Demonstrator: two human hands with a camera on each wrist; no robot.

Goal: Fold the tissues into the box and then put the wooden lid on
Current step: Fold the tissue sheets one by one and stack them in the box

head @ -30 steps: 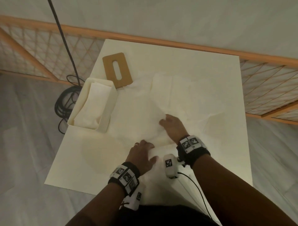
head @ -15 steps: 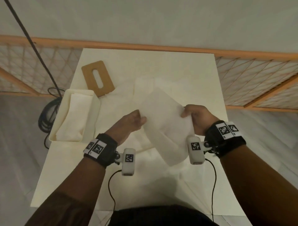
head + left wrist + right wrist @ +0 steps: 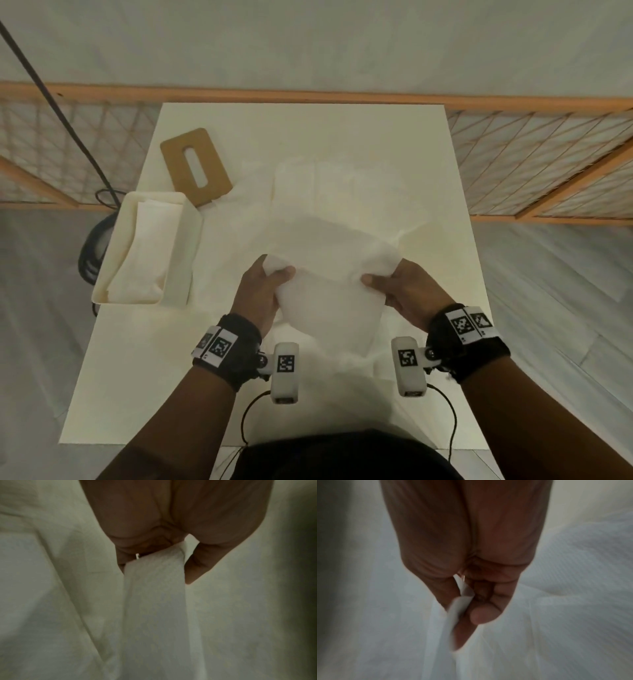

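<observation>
A white tissue (image 3: 329,274) hangs in the air over the middle of the table, held by both hands. My left hand (image 3: 263,287) pinches its left corner, and the left wrist view shows the tissue (image 3: 154,588) clamped between thumb and fingers. My right hand (image 3: 397,291) pinches the right corner, where the tissue (image 3: 453,615) runs between thumb and fingers. The cream box (image 3: 190,246) stands open at the table's left edge with folded tissues (image 3: 144,257) inside. The wooden lid (image 3: 195,171) with a slot lies flat behind the box.
Several loose tissues (image 3: 325,185) lie spread over the white table (image 3: 428,342). A wooden lattice railing (image 3: 534,161) runs behind the table. A black cable (image 3: 51,96) and a dark coil lie on the floor to the left.
Both hands lifted a tissue off the table, spread apart along its top edge, and now hold it higher and squarer between them. The head view has shifted so the table sits more centred.
</observation>
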